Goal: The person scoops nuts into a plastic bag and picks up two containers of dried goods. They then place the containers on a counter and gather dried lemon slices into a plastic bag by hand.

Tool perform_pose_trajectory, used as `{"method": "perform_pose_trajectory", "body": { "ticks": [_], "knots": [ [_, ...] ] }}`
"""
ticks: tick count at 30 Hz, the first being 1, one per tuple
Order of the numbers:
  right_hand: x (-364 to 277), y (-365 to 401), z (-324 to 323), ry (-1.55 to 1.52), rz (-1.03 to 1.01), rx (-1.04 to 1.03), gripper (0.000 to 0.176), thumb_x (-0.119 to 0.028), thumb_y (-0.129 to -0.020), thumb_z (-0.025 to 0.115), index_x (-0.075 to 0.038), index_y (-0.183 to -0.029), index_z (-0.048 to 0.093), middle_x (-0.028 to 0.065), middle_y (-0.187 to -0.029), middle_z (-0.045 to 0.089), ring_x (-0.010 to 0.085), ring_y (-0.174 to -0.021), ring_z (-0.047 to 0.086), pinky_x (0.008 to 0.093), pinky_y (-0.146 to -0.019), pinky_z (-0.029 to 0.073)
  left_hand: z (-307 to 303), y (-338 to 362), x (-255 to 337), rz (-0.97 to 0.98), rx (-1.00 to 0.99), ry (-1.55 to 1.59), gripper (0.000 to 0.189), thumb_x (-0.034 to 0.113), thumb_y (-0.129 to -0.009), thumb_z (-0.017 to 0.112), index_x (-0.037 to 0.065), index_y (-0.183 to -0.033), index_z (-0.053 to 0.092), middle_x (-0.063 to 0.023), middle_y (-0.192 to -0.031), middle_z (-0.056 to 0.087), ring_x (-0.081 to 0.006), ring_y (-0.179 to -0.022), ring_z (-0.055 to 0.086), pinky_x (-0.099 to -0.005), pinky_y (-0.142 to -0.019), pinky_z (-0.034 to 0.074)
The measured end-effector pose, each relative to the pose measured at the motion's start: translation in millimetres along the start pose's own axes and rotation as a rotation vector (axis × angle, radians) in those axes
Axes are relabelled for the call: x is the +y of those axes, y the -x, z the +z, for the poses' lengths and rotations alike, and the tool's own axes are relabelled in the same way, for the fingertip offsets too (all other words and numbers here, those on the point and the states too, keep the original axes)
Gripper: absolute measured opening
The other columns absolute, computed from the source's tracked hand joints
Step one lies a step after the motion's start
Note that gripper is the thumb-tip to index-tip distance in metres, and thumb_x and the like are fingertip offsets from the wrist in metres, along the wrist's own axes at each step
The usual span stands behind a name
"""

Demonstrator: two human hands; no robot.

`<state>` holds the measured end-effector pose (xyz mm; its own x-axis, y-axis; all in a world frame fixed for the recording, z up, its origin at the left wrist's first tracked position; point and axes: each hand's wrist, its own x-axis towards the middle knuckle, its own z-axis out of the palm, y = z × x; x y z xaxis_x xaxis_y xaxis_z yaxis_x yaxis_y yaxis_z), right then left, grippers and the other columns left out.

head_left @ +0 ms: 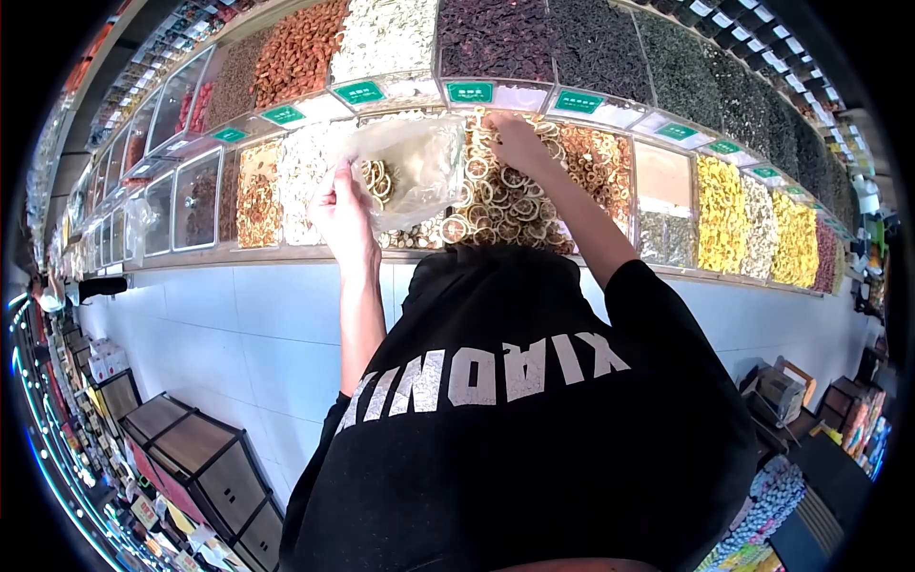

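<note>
My left hand (345,217) pinches the edge of a clear plastic bag (427,157), which spreads open to the right of it. A small heap of dried citrus slices (378,181) shows in the bag. On the right, my right hand (522,145) reaches down at the back of a bin of dried citrus slices (505,205). Its fingers are curled among the slices at the bin's far edge. Whatever lies between those fingertips is hidden.
Bins of dried goods run both ways: brown pieces (596,172), yellow flowers (721,214), white slices (303,181). A raised back row holds dark purple petals (494,38) behind green labels (470,92). A wooden-framed cabinet (181,439) stands behind at lower left.
</note>
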<state>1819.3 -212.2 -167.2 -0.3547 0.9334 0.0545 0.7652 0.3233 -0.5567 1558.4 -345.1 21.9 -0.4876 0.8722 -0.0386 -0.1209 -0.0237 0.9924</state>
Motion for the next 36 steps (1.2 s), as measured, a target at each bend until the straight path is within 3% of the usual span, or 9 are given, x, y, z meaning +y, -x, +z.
{"method": "perform_pose_trajectory", "body": {
  "ticks": [5,13,17,19,22,25,28,31,36],
  "knots": [
    [-23,6,-36,-0.235,0.136,0.102,0.042,-0.018,-0.084,0.072,-0.004,-0.122,0.062,0.0187,-0.121,0.065,0.0372,-0.113,0.062,0.0439,-0.095,0.051,4,-1,-1,-0.029,-0.024,-0.009,0.024,0.017,-0.103,0.055,0.003,-0.112,0.073,0.0085,-0.060,0.043,-0.0015,-0.049,0.034,-0.0211,-0.045,0.025],
    [-60,23,-94,-0.754,0.446,0.125,0.058,-0.024,-0.080,0.085,0.005,-0.124,0.061,0.0106,-0.119,0.066,0.0167,-0.102,0.062,0.0317,-0.088,0.049,11,3,3,-0.055,-0.056,-0.021,0.026,0.019,-0.105,0.054,0.005,-0.118,0.071,0.0078,-0.060,0.042,-0.0016,-0.049,0.035,-0.0206,-0.044,0.026],
    [-127,34,-103,-1.180,0.435,0.376,0.067,-0.013,-0.087,0.076,0.010,-0.140,0.042,0.0168,-0.104,0.069,0.0209,-0.097,0.068,0.0325,-0.081,0.056,13,3,4,-0.059,-0.071,0.055,0.030,0.022,-0.106,0.052,0.004,-0.124,0.068,0.0075,-0.061,0.041,-0.0018,-0.049,0.034,-0.0200,-0.044,0.027],
    [-169,38,-94,-1.266,0.301,0.527,0.040,-0.008,-0.087,0.069,0.008,-0.119,0.051,0.0160,-0.100,0.065,0.0190,-0.082,0.070,0.0246,-0.069,0.060,15,3,7,-0.084,-0.056,0.113,0.031,0.022,-0.106,0.052,0.004,-0.126,0.067,0.0077,-0.061,0.041,-0.0016,-0.050,0.034,-0.0197,-0.044,0.026],
    [-206,37,-33,-1.088,-0.335,0.639,0.038,-0.007,-0.091,0.065,0.004,-0.123,0.049,0.0161,-0.109,0.061,0.0245,-0.102,0.065,0.0361,-0.086,0.056,16,3,9,-0.076,-0.043,0.139,0.032,0.025,-0.106,0.051,0.005,-0.128,0.066,0.0081,-0.061,0.042,-0.0010,-0.050,0.035,-0.0197,-0.045,0.027],
    [-220,34,-11,-0.447,-0.201,0.361,0.037,-0.008,-0.091,0.069,0.003,-0.122,0.054,0.0164,-0.115,0.061,0.0250,-0.108,0.064,0.0354,-0.091,0.054,13,2,4,-0.068,0.000,0.175,0.032,0.025,-0.107,0.050,0.006,-0.126,0.067,0.0083,-0.064,0.046,-0.0003,-0.053,0.037,-0.0192,-0.046,0.028],
    [-203,30,-22,-0.506,-0.152,0.009,0.032,-0.011,-0.088,0.073,0.005,-0.113,0.060,0.0159,-0.116,0.063,0.0255,-0.104,0.066,0.0365,-0.090,0.054,5,1,8,-0.066,0.085,0.208,0.030,0.023,-0.106,0.050,0.007,-0.124,0.069,0.0084,-0.068,0.051,0.0005,-0.056,0.039,-0.0180,-0.047,0.030],
    [-139,33,-37,-0.786,-0.192,0.161,0.030,-0.021,-0.085,0.076,0.001,-0.104,0.067,0.0168,-0.109,0.066,0.0273,-0.098,0.068,0.0384,-0.088,0.054,6,5,8,-0.048,0.167,0.234,0.029,0.020,-0.105,0.050,0.007,-0.120,0.070,0.0081,-0.071,0.056,0.0007,-0.055,0.040,-0.0166,-0.048,0.031],
    [-55,72,-32,0.170,0.123,-0.029,0.104,-0.053,-0.067,0.084,-0.007,-0.149,0.040,0.0275,-0.145,0.045,0.0423,-0.138,0.041,0.0563,-0.109,0.036,-4,2,3,-0.035,0.127,0.200,0.028,0.020,-0.105,0.051,0.005,-0.118,0.071,0.0082,-0.066,0.052,0.0004,-0.052,0.038,-0.0171,-0.046,0.029]
  ]
}}
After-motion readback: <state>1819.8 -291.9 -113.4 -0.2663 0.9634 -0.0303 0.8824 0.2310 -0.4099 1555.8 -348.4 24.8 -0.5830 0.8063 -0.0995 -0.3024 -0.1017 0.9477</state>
